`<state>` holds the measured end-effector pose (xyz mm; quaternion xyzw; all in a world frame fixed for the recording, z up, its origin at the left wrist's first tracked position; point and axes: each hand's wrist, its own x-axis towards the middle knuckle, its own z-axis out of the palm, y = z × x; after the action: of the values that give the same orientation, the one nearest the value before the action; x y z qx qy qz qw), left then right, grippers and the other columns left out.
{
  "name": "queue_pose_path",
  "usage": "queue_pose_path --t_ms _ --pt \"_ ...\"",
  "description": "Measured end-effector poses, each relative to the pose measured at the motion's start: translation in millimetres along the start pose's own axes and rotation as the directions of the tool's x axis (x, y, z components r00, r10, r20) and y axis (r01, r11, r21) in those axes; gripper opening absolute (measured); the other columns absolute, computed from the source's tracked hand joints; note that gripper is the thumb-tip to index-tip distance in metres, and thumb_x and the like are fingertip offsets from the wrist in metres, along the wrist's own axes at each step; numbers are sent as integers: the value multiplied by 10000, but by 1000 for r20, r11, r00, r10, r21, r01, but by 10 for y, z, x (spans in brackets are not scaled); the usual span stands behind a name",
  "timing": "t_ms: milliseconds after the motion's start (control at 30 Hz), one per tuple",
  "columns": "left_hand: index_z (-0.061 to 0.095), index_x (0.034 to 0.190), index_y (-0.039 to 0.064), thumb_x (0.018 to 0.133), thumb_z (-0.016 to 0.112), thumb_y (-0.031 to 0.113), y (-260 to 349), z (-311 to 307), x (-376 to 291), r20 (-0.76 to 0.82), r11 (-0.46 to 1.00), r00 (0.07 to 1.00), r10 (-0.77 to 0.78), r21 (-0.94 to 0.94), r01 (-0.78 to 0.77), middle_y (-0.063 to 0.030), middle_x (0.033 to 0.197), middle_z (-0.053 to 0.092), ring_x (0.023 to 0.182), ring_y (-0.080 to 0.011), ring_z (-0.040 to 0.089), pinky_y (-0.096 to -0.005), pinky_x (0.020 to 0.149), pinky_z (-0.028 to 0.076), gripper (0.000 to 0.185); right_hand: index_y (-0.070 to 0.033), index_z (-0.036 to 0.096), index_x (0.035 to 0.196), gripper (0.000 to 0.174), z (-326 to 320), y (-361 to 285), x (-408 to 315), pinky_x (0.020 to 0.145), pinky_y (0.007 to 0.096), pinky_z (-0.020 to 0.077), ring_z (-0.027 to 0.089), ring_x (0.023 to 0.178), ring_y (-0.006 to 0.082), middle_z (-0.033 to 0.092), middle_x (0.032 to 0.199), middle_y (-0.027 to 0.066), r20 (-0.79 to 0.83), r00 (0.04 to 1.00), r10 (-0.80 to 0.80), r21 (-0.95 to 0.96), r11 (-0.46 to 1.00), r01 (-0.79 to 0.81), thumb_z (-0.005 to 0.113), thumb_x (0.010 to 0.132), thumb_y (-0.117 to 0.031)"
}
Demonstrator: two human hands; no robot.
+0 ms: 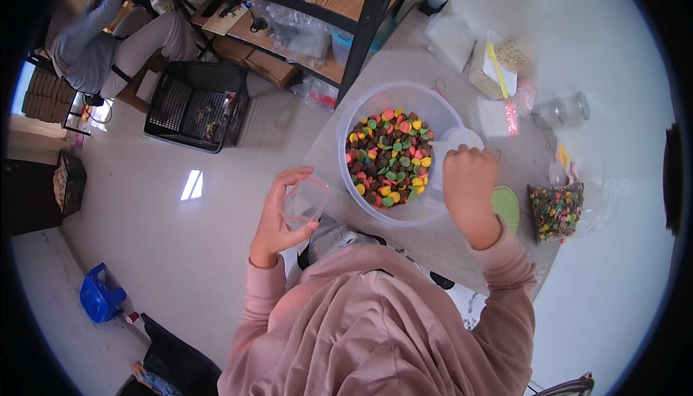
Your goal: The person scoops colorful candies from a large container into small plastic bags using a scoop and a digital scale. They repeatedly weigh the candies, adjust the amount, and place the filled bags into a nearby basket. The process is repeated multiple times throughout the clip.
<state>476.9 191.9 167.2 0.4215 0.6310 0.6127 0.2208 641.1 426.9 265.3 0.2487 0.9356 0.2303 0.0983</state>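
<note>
My left hand (pixel 276 217) holds a small clear plastic bag with a pink rim (pixel 327 193), spread between thumb and fingers. The bag's mouth is wide, just left of a translucent plastic tub (pixel 342 149). Inside the tub lie brown, green, yellow and pink candy-like discs (pixel 392 160). My right hand (pixel 471 193) is a fist over the tub's right rim, around what looks like the handle of a translucent white scoop (pixel 441 148). The scoop's lower part is hard to make out against the tub wall.
A filled clear bag of similar discs (pixel 556 209) and a green round lid (pixel 506 209) are right of the tub. Behind stand a container with a yellow spoon (pixel 487 74) and a clear jar (pixel 563 109). A black crate (pixel 195 106), shelving (pixel 371 22) and a seated person (pixel 92 44) are left.
</note>
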Motion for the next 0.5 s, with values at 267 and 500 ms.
queue_pose_path --t_ms 267,500 --pt "449 1180 15 635 711 299 -67 7 64 -36 998 997 -63 -29 62 -161 1222 506 1167 -288 463 -408 986 343 668 -136 639 648 97 168 -91 217 601 297 388 590 644 155 588 630 28 49 984 -172 31 985 170 580 725 -134" --pt "446 1178 -8 659 697 360 -80 120 145 31 989 994 -102 -103 105 -180 1222 514 1165 -287 478 -412 999 326 683 -53 619 676 33 200 115 123 531 337 463 623 602 238 607 668 103 104 968 -228 245 949 198 605 667 -81"
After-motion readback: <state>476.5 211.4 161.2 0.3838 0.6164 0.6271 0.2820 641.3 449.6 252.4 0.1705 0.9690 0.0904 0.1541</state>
